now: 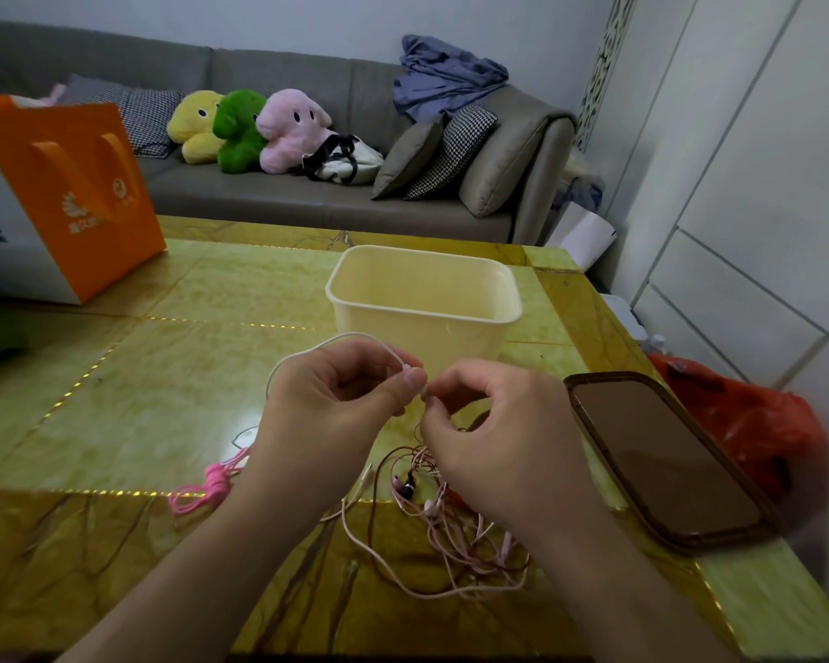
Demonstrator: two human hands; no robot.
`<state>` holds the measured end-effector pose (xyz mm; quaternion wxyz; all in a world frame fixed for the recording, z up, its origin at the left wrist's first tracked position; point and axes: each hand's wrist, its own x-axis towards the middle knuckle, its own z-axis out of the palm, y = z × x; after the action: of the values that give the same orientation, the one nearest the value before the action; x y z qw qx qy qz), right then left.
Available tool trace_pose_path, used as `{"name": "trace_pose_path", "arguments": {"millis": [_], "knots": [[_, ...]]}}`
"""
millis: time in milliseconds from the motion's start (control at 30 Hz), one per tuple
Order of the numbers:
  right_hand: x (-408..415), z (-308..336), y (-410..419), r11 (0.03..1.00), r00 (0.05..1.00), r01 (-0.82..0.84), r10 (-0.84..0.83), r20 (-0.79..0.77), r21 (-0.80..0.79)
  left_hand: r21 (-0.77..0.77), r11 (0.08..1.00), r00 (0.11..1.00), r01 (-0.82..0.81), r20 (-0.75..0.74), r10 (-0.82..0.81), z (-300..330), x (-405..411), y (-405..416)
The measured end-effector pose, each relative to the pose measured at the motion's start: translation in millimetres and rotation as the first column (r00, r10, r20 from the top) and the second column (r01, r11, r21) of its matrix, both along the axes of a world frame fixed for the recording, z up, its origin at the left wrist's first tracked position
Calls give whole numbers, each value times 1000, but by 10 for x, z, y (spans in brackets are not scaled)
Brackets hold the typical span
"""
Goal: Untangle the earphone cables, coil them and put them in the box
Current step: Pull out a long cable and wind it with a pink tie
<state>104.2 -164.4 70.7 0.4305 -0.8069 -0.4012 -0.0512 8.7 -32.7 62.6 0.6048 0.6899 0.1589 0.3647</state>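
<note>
Green and gold, the table (173, 375) has a cream box (422, 299) in the middle, and no cable shows in it. Both hands are up in front of the box. Left hand (336, 404) and right hand (489, 433) each pinch a thin white cable (307, 349). It loops up and left. Most cables still lie knotted in a tangle (451, 523) near the front edge, running every way. A pink bundle (211, 485) sits left, looking wound already. Lots is left, I think.

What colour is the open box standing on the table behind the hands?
The box is a plain pale cream, with no pattern; the head view shows it clearly.
</note>
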Motion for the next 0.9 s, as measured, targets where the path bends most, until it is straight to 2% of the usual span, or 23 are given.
{"name": "trace_pose_path", "arguments": {"millis": [100, 333, 467, 533, 633, 700, 900], "knots": [[-17, 3, 15, 1000, 996, 5, -3, 89, -29, 11, 999, 999, -30, 25, 29, -2, -6, -35], [-43, -14, 31, 996, 997, 34, -28, 71, -83, 16, 999, 998, -32, 59, 31, 13, -10, -60], [-58, -39, 35, 991, 988, 78, -63, 140, -106, 22, 999, 998, -29, 52, 28, 1, 4, -76], [-53, -47, 32, 996, 994, 69, -63, 92, -53, 9, 999, 998, -34, 54, 33, -3, 13, -53], [-34, -26, 6, 998, 997, 37, -34, -74, 41, -20, 998, 996, -62, 65, 63, -9, 15, -1], [-16, -3, -5, 999, 986, 9, -1, -165, 52, -24, 997, 995, -74, 60, 75, -13, 5, 17], [28, -29, 26, 997, 953, -32, 52, -299, 70, -28, 996, 995, -81, 55, 83, -4, -25, 47]]}}
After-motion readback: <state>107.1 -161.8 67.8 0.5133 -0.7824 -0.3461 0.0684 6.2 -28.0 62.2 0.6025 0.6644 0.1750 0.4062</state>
